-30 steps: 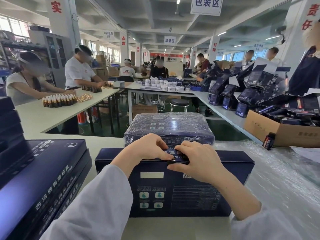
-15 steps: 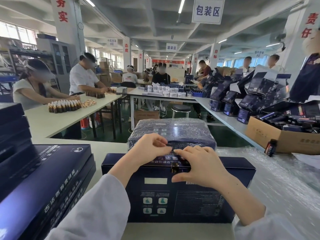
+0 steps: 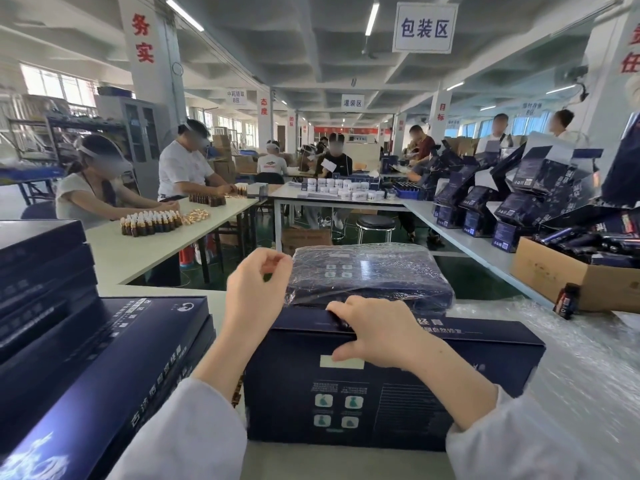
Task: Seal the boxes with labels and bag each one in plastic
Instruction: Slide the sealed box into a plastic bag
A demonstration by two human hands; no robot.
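So the white table (image 3: 346, 462) takes up the whole near view, with a sheet of bubbly clear plastic (image 3: 571, 358) spread over its right side. A stack of dark blue boxes (image 3: 86, 358) sits on the left. The box (image 3: 398, 403) being worked on stands on edge, dead centre. Right behind it lies a bagged box (image 3: 367, 275), already in plastic. A cardboard carton (image 3: 554, 275) of dark packs sits far right, with a small bottle (image 3: 568, 301) just beside it. The right hand (image 3: 377, 334) grips the box's top edge, thumb on the front. The left hand (image 3: 258, 289) is raised, covering the bagged box's left corner, fingers curled in. Honestly can't tell if it pinches anything. Overhead, a hanging sign (image 3: 425, 28) reads 包装区, and the pillar (image 3: 142, 38) has 务实 in red.
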